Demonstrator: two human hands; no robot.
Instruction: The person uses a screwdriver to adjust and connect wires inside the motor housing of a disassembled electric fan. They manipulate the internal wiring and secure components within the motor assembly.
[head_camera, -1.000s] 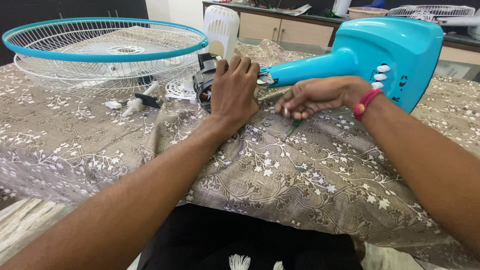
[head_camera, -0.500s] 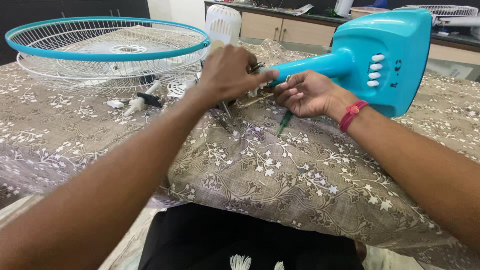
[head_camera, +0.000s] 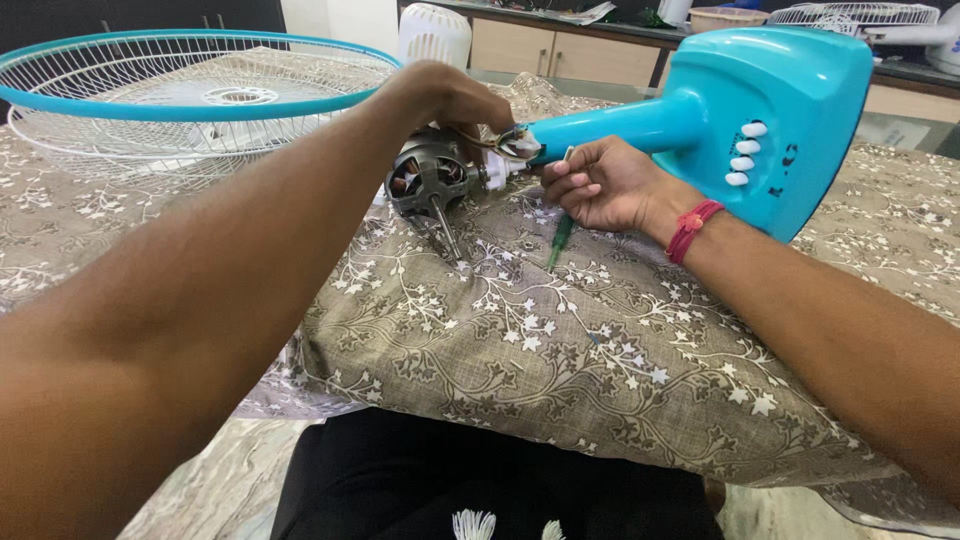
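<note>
Nearest, at the bottom of the frame, the floral cloth drapes over the table edge, with bare patterned room at lower centre. Above it the right hand is closed on a green-handled screwdriver pointing down onto the cloth. The left hand grips the bare fan motor at centre, where it meets the teal fan stand, upper right. Upper left lies the teal-rimmed fan guard; cabinets behind.

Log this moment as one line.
left hand: on fan motor wiring | right hand: holds green screwdriver | teal fan stand on pillow
</note>
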